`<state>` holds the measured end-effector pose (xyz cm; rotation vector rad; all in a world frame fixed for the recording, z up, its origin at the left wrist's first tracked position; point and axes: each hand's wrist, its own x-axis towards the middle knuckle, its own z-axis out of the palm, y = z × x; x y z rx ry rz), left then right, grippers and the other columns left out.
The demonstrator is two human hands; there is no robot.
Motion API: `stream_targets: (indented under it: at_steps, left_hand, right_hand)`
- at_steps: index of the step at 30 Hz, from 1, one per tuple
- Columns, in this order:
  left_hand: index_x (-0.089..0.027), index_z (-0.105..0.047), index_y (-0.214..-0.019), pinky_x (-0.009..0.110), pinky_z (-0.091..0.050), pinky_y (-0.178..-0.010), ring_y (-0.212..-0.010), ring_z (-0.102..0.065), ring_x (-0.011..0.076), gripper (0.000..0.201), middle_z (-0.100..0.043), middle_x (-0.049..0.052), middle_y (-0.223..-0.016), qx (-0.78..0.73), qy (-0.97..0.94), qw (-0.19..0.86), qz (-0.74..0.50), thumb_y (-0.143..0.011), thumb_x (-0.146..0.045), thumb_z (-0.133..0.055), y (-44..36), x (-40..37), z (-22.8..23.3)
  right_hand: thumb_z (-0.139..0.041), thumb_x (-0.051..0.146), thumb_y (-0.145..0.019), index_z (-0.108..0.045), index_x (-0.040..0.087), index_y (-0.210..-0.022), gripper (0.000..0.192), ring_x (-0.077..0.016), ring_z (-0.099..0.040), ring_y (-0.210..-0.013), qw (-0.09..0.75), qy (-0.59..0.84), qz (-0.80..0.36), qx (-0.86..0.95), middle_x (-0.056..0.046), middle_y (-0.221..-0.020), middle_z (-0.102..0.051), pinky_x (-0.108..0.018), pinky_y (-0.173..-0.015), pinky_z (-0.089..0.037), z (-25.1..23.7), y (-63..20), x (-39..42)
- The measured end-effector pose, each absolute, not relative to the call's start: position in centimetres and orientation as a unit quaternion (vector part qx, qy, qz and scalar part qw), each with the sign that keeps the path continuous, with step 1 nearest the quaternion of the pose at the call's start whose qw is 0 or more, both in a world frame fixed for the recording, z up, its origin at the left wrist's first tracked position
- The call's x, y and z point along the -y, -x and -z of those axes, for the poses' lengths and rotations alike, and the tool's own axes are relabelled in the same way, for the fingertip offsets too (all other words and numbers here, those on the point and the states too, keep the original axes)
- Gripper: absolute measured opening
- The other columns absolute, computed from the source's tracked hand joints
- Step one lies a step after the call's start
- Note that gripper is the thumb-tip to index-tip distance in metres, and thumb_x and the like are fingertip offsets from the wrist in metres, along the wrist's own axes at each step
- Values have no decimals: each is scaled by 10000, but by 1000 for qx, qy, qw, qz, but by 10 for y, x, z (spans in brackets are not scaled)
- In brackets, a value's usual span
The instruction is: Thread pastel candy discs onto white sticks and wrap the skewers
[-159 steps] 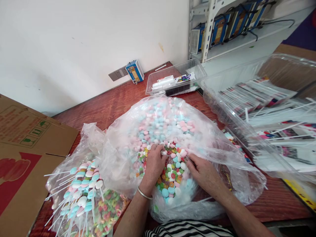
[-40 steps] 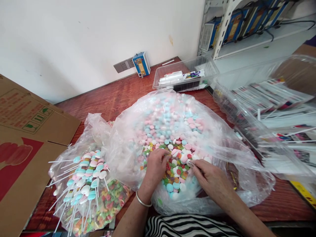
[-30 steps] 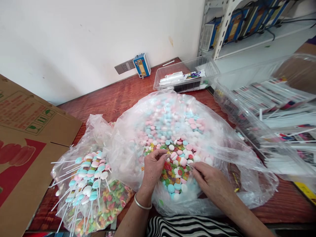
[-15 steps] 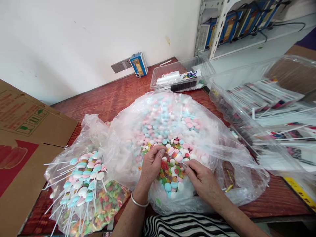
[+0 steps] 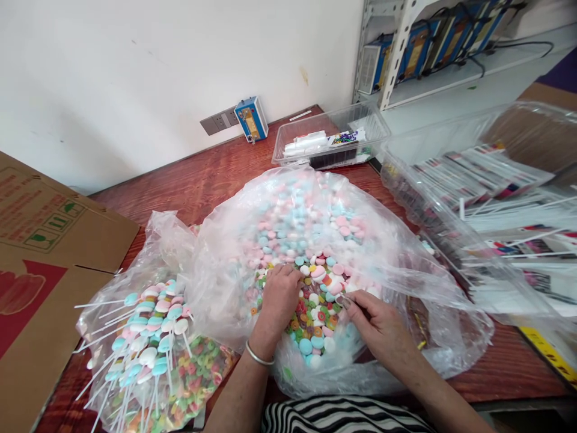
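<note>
A big clear plastic bag (image 5: 396, 252) lies open on the wooden table (image 5: 202, 180), full of pink, blue and white candy discs (image 5: 297, 222) and small coloured candy rings (image 5: 311, 316). My left hand (image 5: 277, 300), a bangle on its wrist, rests knuckles-up in the bag's mouth, fingertips dug into the candies and hidden. My right hand (image 5: 378, 322) sits beside it at the bag's right opening. Its thumb and forefinger pinch a thin pale stick (image 5: 345, 299). To the left, a smaller bag (image 5: 148, 349) holds finished lollipops on white sticks over more rings.
A flattened cardboard box (image 5: 45, 240) lies at the left. A clear tray (image 5: 329, 141) with white packs stands behind the bag. A large clear container (image 5: 496, 210) of white sticks and printed wrappers fills the right. A blue device (image 5: 251, 118) hangs by the wall socket; a metal shelf (image 5: 428, 42) stands behind.
My left hand, which was pinching above the pile half a second ago, has dropped its fingers into the candies. My right hand has kept its pinch and barely moved.
</note>
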<state>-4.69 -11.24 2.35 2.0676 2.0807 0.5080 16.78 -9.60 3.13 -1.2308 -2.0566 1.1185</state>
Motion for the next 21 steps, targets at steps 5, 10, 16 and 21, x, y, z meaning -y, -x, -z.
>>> stream_targets:
  at_steps: [5,10,16,21]
  left_hand:
    - [-204,-675,-950,314,-518,-763,-838,-647,183,140,-718,36,-917,-686,-523,293,-412,-843,-194,-585,50,117,-29]
    - [-183,-702,-923,277,-537,-676,-724,-659,160,170,-726,33,-853,-653,-438,404,-469,-789,-269,-644,50,119,-33]
    - [-178,-724,-895,277,-548,-659,-698,-667,158,163,-725,27,-805,-653,-423,406,-479,-755,-249,-679,48,119,-30]
    - [-181,-731,-919,288,-559,-684,-738,-672,164,164,-731,40,-860,-653,-424,401,-483,-774,-233,-673,48,120,-29]
  right_hand:
    - [-395,253,-940,-589,198,-776,259,-189,-589,-743,207,438,-389,784,-44,-799,-643,-304,-672,-435,-25,-170,99]
    - [-384,251,-949,-581,201,-762,276,-194,-594,-737,179,441,-366,800,-46,-786,-631,-307,-659,-426,-24,-168,99]
    - [-389,257,-957,-563,200,-753,275,-202,-592,-746,174,442,-357,804,-51,-794,-617,-314,-666,-424,-25,-168,101]
    - [-382,258,-969,-545,201,-748,280,-198,-582,-742,170,443,-357,805,-45,-785,-601,-314,-669,-415,-25,-170,102]
